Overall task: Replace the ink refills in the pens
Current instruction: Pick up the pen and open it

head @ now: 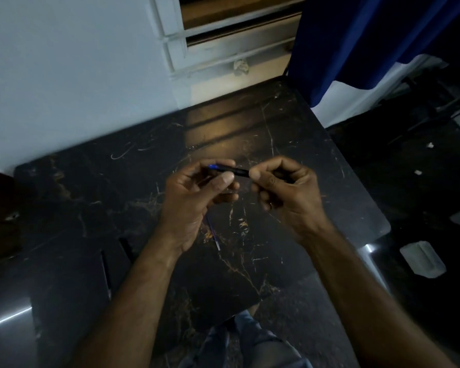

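Above the table, the pen spans from left hand to right hand, a refill lying below them.

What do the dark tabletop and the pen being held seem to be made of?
The tabletop looks like polished black stone, perhaps marble. It has gold and white veins and a glossy patch of reflected light, though laminate could look the same. The pen seems to be plastic, with a dark matte barrel and a blue end, but dim light leaves that unsure.

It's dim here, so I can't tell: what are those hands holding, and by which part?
A pen: the left hand holds its blue end, the right hand pinches the opposite dark end.
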The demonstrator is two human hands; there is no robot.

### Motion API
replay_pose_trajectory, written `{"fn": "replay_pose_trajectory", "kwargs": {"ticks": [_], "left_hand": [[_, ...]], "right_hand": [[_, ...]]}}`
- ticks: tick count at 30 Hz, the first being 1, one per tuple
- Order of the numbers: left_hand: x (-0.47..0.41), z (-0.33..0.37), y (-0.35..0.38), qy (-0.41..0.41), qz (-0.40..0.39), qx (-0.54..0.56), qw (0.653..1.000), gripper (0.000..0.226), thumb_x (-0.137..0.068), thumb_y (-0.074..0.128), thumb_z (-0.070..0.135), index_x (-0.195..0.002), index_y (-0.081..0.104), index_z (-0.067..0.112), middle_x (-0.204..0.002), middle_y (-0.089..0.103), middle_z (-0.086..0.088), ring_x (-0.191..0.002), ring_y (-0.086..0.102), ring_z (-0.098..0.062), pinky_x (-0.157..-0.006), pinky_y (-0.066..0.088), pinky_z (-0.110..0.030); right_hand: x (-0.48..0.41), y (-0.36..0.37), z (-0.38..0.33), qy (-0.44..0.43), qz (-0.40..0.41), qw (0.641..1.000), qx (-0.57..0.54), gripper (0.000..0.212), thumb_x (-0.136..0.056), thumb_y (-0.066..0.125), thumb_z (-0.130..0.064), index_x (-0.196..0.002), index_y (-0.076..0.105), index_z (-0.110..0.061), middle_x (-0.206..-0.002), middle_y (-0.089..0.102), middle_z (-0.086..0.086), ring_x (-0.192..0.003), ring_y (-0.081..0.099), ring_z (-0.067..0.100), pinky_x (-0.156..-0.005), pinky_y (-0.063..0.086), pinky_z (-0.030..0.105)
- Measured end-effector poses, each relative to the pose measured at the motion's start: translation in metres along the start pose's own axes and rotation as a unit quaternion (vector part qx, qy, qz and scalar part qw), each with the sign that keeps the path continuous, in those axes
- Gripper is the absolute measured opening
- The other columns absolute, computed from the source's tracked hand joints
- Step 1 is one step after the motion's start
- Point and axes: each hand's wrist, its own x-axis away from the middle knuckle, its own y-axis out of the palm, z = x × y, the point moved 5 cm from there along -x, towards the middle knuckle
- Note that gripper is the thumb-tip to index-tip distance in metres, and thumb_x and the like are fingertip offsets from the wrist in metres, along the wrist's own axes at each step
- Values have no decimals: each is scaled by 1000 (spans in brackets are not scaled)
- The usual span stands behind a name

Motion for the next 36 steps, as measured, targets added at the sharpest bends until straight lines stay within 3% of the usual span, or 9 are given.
{"fn": "replay_pose_trajectory", "kwargs": {"ticks": [7,15,18,22,25,32,36], "left_hand": [[6,21,7,94,28,-80,992,12,-93,71,9,-104,72,5,-83,75,-5,-72,75,-20,-56,60,-29],[21,24,18,107,-15,-143,984,11,-102,61,10,-101,59,-1,-76,67,-12,-60,66,-22,-40,52,-30],[24,24,17,117,-26,-198,973,11,-105,58,15,-97,56,8,-65,53,-16,-45,50,-29,-36,42,-31],[26,25,13,133,-27,-265,955,21,-109,56,27,-89,55,24,-59,41,5,-45,37,-11,-47,32,-27],[29,25,7,121,-14,-259,958,25,-107,54,32,-82,57,28,-58,40,10,-47,35,-8,-50,31,-28],[38,32,-14,94,-3,-237,967,37,-107,56,26,-73,54,14,-53,36,7,-42,31,-11,-45,27,-27],[45,31,-24,61,24,-227,972,58,-111,47,27,-60,47,1,-45,35,5,-38,30,-13,-45,28,-23]], "right_hand": [[10,16,4,35,21,993,-107,10,-84,75,-11,-81,65,-9,-67,58,4,-54,50,11,-42,41,23],[15,8,-13,-1,-9,999,-38,14,-90,71,-3,-81,61,-3,-66,54,6,-55,46,15,-44,41,27],[13,6,-20,-21,-26,999,-5,14,-88,73,-5,-80,62,-2,-64,54,6,-52,44,17,-42,40,28],[8,8,-25,-33,-67,997,13,16,-90,76,-6,-81,64,0,-64,52,11,-52,40,24,-43,39,29],[8,16,-26,-34,-87,996,16,16,-89,77,-7,-81,64,-1,-64,52,13,-52,43,24,-43,40,30],[8,34,-12,-15,-99,995,-5,14,-87,73,-5,-78,63,-1,-60,52,9,-50,45,16,-42,41,27],[7,47,-7,-27,-131,991,5,12,-87,74,-4,-78,67,-4,-62,52,11,-50,47,17,-43,42,29]]}}
